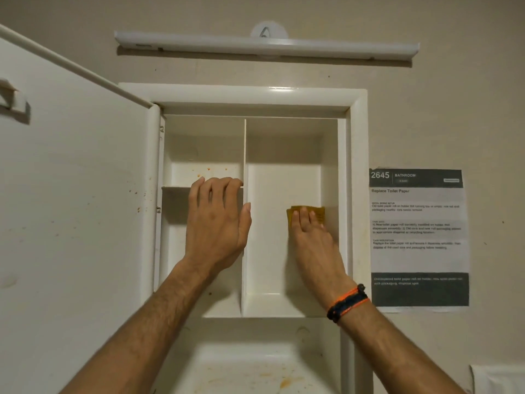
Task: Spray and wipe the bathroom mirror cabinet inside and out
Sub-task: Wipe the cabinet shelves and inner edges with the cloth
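Cloth (306,213) under right grip (308,231) fingertips

The cabinet (255,95) looks like smooth, glossy white plastic, its shelf (204,173) speckled with orange stains. The yellow cloth (308,213) looks soft and matt. On the right, the notice (417,251) is matt printed paper.

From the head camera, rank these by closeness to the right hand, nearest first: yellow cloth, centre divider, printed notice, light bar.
1. Yellow cloth: under the right hand's fingers, in the right compartment.
2. Centre divider: to its left.
3. Printed notice: on the wall, right of the cabinet.
4. Light bar: high above the cabinet.
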